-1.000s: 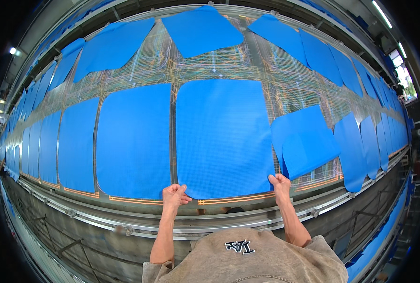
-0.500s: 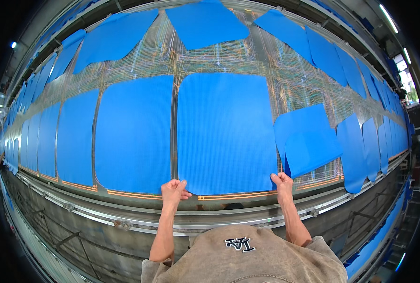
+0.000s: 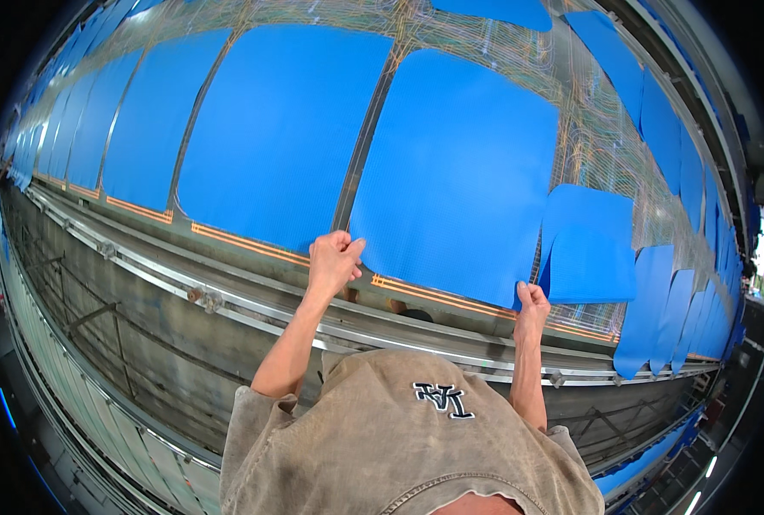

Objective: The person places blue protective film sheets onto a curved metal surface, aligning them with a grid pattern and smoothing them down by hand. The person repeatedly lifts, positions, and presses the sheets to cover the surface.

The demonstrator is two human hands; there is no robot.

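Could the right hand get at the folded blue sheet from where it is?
Probably yes: the folded blue sheet lies close by the right hand, nothing visible between them, though that hand appears to pinch the flat blue sheet.

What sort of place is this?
Probably a factory floor or workshop: blue sheets lie in rows along a very long table covered in fine coloured lines, with a metal rail along its near side.
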